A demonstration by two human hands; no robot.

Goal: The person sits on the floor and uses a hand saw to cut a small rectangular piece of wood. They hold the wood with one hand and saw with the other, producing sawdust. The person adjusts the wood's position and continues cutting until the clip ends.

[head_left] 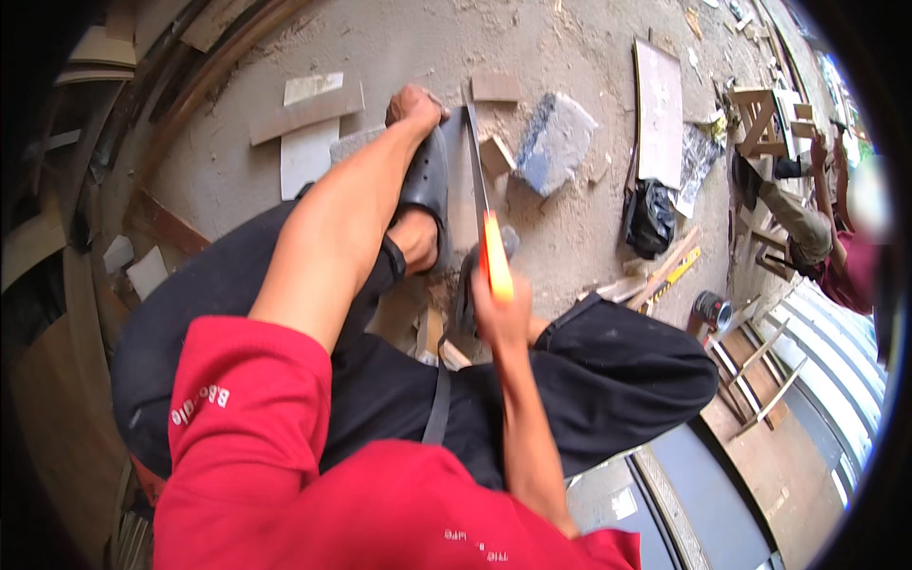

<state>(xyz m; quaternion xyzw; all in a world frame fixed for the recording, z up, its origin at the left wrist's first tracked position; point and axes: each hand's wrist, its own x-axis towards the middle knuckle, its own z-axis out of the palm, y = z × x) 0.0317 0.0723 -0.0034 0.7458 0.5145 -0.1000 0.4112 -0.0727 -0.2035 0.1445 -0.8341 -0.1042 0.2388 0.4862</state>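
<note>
My right hand (503,309) is closed round the orange and yellow handle of a handsaw (478,166). Its blade points away from me, lying along the right side of a narrow grey board (460,180). My left hand (416,104) reaches over my left shoe, fingers curled at the board's far end; their undersides are hidden. A dark clog (427,180) on my left foot rests on or against the board's left edge. My other shoe, partly covered by my right hand, is near the board's close end. Whether the teeth are in the wood cannot be made out.
Right of the saw lie a wood offcut (495,155) and a rough concrete block (556,142). Board pieces (309,114) lie left. Farther right are a long panel (658,114), a black bag (651,218), a yellow level (676,266), a can (711,311) and another person (807,223).
</note>
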